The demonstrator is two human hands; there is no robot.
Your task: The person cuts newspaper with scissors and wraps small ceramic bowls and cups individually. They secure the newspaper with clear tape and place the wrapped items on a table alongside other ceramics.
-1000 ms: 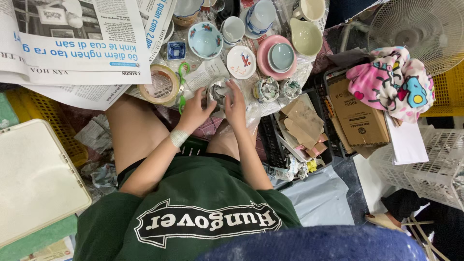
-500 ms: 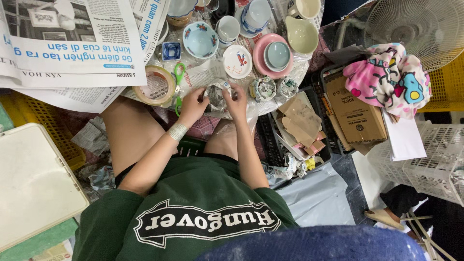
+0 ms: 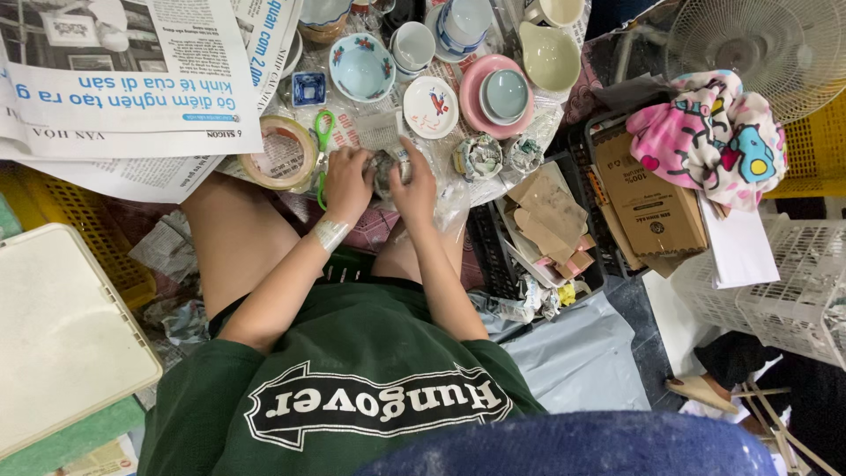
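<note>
My left hand (image 3: 347,182) and my right hand (image 3: 416,183) are both closed around a small bundle wrapped in newspaper (image 3: 385,169), held over clear plastic film in front of my knees. A white bandage (image 3: 331,234) wraps my left wrist. A roll of brown tape (image 3: 280,152) and green-handled scissors (image 3: 322,141) lie just left of my left hand. Two other newspaper-wrapped bundles (image 3: 477,157) sit right of my right hand. Beyond the hands stand a small white painted plate (image 3: 430,107), a blue floral bowl (image 3: 361,67) and a pink plate holding a pale green bowl (image 3: 500,93).
Large newspaper sheets (image 3: 123,84) spread at the upper left. A white lid (image 3: 62,335) rests at the left. A black crate of cardboard scraps (image 3: 551,220), a cardboard box (image 3: 648,198), a colourful cloth (image 3: 705,132), a fan (image 3: 758,44) and a white basket (image 3: 793,291) fill the right.
My hands stay on the bundle and have closed in more tightly around it. The view has shifted slightly.
</note>
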